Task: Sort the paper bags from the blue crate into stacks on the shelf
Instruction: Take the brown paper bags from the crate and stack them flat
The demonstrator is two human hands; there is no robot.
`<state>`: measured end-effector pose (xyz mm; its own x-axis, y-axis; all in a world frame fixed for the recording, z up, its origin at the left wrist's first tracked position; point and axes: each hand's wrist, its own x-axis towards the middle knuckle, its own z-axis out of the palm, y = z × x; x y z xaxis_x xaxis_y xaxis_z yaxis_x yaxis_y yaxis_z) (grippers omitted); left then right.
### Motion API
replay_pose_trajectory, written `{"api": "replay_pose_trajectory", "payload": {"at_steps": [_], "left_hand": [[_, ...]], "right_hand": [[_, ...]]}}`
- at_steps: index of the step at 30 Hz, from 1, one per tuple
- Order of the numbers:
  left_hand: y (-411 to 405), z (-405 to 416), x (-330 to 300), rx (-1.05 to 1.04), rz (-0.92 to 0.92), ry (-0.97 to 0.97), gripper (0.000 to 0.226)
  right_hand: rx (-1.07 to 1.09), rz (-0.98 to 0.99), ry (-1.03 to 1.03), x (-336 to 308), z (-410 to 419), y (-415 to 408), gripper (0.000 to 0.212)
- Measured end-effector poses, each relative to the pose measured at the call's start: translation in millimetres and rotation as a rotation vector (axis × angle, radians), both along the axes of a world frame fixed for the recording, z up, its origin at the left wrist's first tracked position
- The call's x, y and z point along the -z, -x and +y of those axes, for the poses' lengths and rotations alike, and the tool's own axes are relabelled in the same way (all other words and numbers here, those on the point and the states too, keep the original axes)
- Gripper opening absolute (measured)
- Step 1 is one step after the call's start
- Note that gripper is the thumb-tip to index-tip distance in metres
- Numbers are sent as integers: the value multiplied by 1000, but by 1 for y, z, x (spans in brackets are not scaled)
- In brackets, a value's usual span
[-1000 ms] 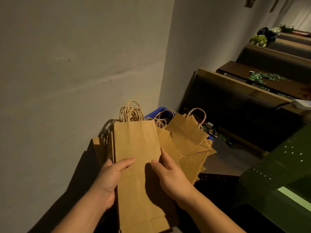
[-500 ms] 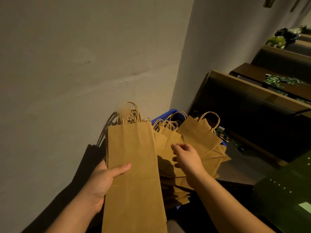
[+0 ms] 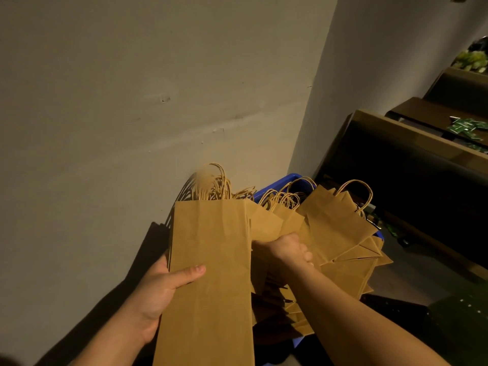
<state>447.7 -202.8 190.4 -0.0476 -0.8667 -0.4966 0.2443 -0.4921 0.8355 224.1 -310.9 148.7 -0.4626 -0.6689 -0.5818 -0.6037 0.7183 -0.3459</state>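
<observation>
Left hand holds tall bags, right hand grips into the pile

The left hand (image 3: 158,289) clasps a stack of tall bags (image 3: 211,273) by its left edge, thumb laid across the front face, fingers hidden behind. The stack stands nearly upright, its twisted handles (image 3: 211,183) fanned above the top edge. The right hand (image 3: 289,249) reaches in just right of the stack, fingers curled round the edge of a smaller bag (image 3: 266,228) in the pile, knuckles up.

The pile of bags (image 3: 340,233) lies fanned out over the blue crate (image 3: 277,184), of which only rim parts show at the back and right. The crate sits in a corner against a pale wall (image 3: 132,88). To the right runs a dark wooden shelf (image 3: 412,136); green packets (image 3: 466,126) lie on a surface behind it.

Half a second ago the right hand hovered over the pile with fingers loosely bent; now it has dropped lower and closed on a bag. The left hand keeps the same hold
</observation>
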Motion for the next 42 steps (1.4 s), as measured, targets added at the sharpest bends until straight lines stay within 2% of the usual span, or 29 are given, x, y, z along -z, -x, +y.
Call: {"api": "replay_pose_trajectory", "payload": {"at_steps": [2, 3, 6, 9, 13, 16, 17, 21, 23, 26, 28, 31, 39, 42], "left_hand": [[-2, 0, 2, -2, 9, 5, 122], [-3, 0, 4, -4, 13, 10, 120], [-5, 0, 6, -5, 20, 15, 110], [-7, 0, 8, -20, 24, 8, 96], [-7, 0, 12, -22, 12, 16, 81], [-7, 0, 11, -21, 7, 6, 64], [-7, 0, 10, -22, 9, 5, 67], [-7, 2, 9, -5, 14, 15, 102], [-6, 2, 9, -2, 12, 24, 95], [-5, 3, 8, 2, 14, 34, 84], [-4, 3, 6, 16, 10, 41, 97], [-2, 3, 4, 22, 11, 40, 117], [2, 3, -2, 17, 24, 41, 122], [5, 4, -4, 13, 25, 36, 120]], "right_hand": [[57, -36, -44, 15, -10, 0, 130], [87, -45, -43, 24, -14, 3, 133], [138, -211, 4, 75, -38, 19, 107], [243, -364, 70, 70, -38, 22, 108], [318, -501, 159, 1, -8, 2, 47], [315, -457, 202, 0, -5, 5, 33], [308, -437, 226, 2, -5, 7, 34], [305, -407, 298, 3, -1, 18, 55], [306, -393, 329, 1, 2, 28, 57], [275, -296, 312, 0, 4, 43, 42], [238, -220, 293, -1, 4, 52, 29], [249, -158, 308, 5, -5, 71, 30], [199, -189, 470, -36, 2, 79, 21], [198, -263, 388, -38, 5, 84, 29]]}}
